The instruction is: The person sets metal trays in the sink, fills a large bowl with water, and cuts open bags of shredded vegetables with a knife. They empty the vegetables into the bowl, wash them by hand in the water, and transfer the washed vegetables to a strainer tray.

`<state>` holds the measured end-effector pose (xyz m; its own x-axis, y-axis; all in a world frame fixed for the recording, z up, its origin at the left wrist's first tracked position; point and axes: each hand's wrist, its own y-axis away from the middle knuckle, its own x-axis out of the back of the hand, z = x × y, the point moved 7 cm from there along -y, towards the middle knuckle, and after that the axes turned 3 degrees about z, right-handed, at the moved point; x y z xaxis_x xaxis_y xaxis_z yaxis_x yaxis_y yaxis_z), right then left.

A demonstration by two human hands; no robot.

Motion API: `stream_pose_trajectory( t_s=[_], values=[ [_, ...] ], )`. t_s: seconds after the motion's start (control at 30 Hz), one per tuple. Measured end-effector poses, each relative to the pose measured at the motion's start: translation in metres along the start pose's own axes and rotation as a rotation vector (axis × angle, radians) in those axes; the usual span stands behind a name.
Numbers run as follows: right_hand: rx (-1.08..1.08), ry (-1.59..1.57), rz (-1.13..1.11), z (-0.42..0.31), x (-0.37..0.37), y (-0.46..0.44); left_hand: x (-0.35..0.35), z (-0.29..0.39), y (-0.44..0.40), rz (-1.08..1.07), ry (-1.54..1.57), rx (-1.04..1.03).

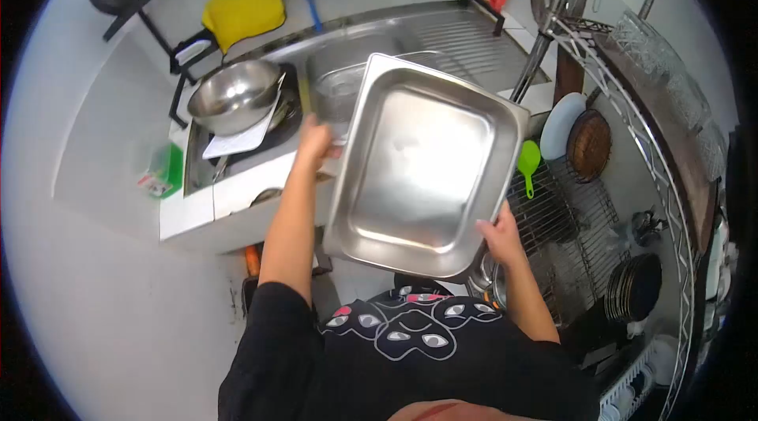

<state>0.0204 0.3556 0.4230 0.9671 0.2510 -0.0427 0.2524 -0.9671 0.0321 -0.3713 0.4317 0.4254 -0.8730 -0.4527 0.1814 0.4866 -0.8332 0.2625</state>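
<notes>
A deep rectangular stainless steel food pan (422, 164) is held up in front of me, tilted, its inside facing me. My right hand (502, 235) grips its lower right rim, the thumb lying over the edge. Close to the pan's left side is my left hand (316, 142), slightly blurred, with its fingers curled. Whether these fingers touch the pan or hold something small beside it is not clear. Behind the pan, a sink basin (355, 50) is partly covered, and a clear container (339, 86) shows in it.
A steel bowl (234, 96) sits on the counter at left, near a green box (164, 171). A yellow cloth (246, 11) hangs over a rail. At right, a wire shelf holds a green spoon (528, 164), a white plate (562, 125) and stacked dark pans (634, 287).
</notes>
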Motion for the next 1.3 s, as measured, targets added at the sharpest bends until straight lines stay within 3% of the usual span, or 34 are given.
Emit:
stream_pose_trajectory(
  t_s=[0.03,0.13,0.17,0.23,0.37,0.4,0.47,0.63,0.7,0.9,1.03,1.2,1.3],
  values=[
    [-0.029,-0.029,-0.002,-0.003,0.008,-0.032,0.025,0.012,0.007,0.222,-0.060,-0.169],
    [-0.019,-0.109,-0.038,-0.005,0.004,-0.086,0.092,0.001,0.019,0.499,-0.031,-0.212],
    [0.007,0.023,-0.056,-0.007,0.000,-0.104,0.113,-0.002,0.029,0.540,0.030,-0.225],
    [0.123,-0.020,-0.038,-0.016,-0.012,-0.137,0.140,0.018,0.066,0.795,-0.031,-0.279],
    [-0.046,-0.285,-0.014,-0.014,-0.032,-0.194,0.177,0.036,0.103,0.871,0.112,-0.239],
    [-0.001,-0.237,-0.003,0.001,-0.031,-0.215,0.180,0.042,0.110,0.857,0.114,-0.255],
    [-0.112,-0.299,0.111,0.001,-0.029,-0.244,0.183,0.052,0.112,0.819,0.119,-0.281],
    [-0.140,-0.380,0.407,0.000,-0.007,-0.327,0.155,0.079,0.066,0.498,0.260,-0.395],
    [-0.160,-0.373,0.552,0.021,0.010,-0.360,0.118,0.098,0.036,0.355,0.271,-0.382],
    [-0.132,-0.468,0.527,0.057,0.036,-0.400,-0.010,0.132,-0.066,-0.063,0.149,-0.382],
    [-0.186,-0.437,0.694,0.045,0.032,-0.353,-0.113,0.138,-0.118,-0.232,0.101,-0.245],
    [-0.060,-0.199,0.418,0.032,0.018,-0.301,-0.223,0.132,-0.165,-0.346,0.134,-0.173],
    [-0.054,-0.174,0.306,0.015,0.009,-0.277,-0.250,0.130,-0.172,-0.325,0.136,-0.166]
  ],
)
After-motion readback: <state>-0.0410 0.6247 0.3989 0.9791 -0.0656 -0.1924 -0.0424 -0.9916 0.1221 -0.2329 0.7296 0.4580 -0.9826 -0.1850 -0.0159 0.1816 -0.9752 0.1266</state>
